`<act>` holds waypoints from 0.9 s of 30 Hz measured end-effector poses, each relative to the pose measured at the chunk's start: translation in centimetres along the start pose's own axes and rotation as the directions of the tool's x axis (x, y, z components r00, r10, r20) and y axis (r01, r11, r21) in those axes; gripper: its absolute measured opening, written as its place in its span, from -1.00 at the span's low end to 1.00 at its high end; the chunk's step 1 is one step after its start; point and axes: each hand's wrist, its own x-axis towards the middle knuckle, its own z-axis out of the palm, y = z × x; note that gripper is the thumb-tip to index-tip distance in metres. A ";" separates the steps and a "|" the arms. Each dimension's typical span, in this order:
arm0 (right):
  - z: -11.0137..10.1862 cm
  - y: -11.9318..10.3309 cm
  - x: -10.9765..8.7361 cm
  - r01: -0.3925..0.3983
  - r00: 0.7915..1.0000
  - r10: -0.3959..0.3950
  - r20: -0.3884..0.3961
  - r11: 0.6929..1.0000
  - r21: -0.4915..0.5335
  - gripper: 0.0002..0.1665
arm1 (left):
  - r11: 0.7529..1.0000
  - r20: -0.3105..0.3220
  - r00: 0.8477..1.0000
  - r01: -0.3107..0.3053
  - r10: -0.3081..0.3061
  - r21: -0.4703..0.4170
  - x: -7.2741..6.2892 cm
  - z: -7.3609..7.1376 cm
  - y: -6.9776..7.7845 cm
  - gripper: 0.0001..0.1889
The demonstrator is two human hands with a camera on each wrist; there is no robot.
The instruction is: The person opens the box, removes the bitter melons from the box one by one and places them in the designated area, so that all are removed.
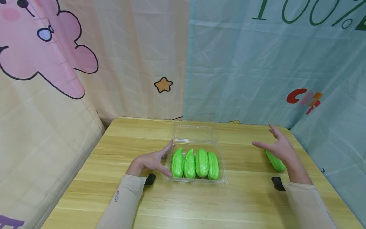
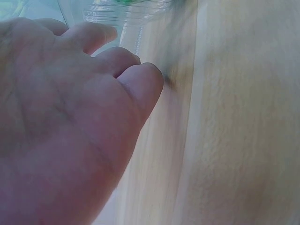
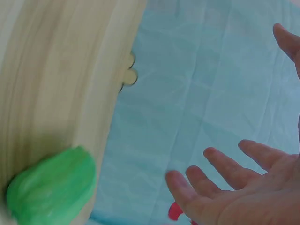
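Several bright green, ridged toy gourds (image 1: 202,163) lie side by side in a clear plastic clamshell box (image 1: 197,180). The box's lid (image 1: 194,133) is folded back, away from me. At the left wall of the box is my left hand (image 1: 152,160), its thumb at the near corner and its fingers at the far one. Another green gourd (image 1: 276,163) lies alone on the right side of the table, partly hidden by my right hand (image 1: 281,149). That hand hovers over it with fingers spread and holds nothing; the right wrist view shows the gourd (image 3: 54,187) apart from the fingers.
The wooden table (image 1: 108,178) ends at the back against hanging printed cloths (image 1: 228,70). Another cloth (image 1: 340,127) hangs along the right edge. A black wrist strap end (image 1: 150,179) sticks out by my left sleeve, and another (image 1: 278,183) by the right one.
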 end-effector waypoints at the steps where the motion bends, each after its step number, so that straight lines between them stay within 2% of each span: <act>1: 0.3 -0.5 0.1 0.011 1.000 -0.011 0.010 1.000 0.004 0.40 | 1.000 0.000 1.000 0.001 -0.001 0.000 0.0 0.0 0.0 0.50; 5: 1.6 -2.4 0.4 0.039 0.998 -0.040 0.052 0.999 0.012 0.42 | 1.000 0.000 1.000 0.012 -0.012 0.002 0.0 0.0 0.0 0.51; 10: 3.0 -3.8 0.6 0.059 0.993 -0.063 0.101 0.997 0.040 0.41 | 1.000 0.000 1.000 0.015 -0.015 0.008 0.1 0.0 0.0 0.51; 21: 6.1 -5.1 0.6 0.118 0.973 -0.151 0.176 0.975 0.188 0.30 | 1.000 -0.001 1.000 0.010 -0.010 0.006 0.1 -0.1 -0.1 0.50; 27: 7.8 -5.5 0.4 0.132 0.959 -0.183 0.217 0.964 0.230 0.22 | 1.000 -0.002 1.000 0.000 0.000 0.003 0.1 -0.1 -0.1 0.49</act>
